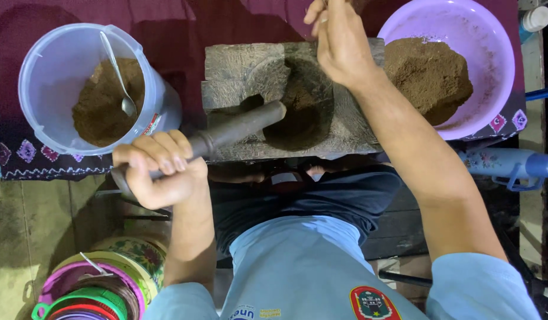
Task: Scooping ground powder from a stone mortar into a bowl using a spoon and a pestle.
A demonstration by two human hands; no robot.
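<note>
A wooden mortar block (238,65) stands in the middle, its round hollow (306,106) holding brown powder. My left hand (158,169) grips the lower end of a dark metal pestle (238,127), whose tip rests at the hollow's left rim. My right hand (339,38) hovers over the far edge of the block with fingers pinched together; whether it holds something thin is unclear.
A clear plastic bucket (34,83) at the left holds brown powder and a metal spoon (119,74). A purple basin (493,53) at the right holds a heap of the same powder. Stacked colourful bowls and sieves (93,290) sit at bottom left. A blue object (511,163) lies at the right.
</note>
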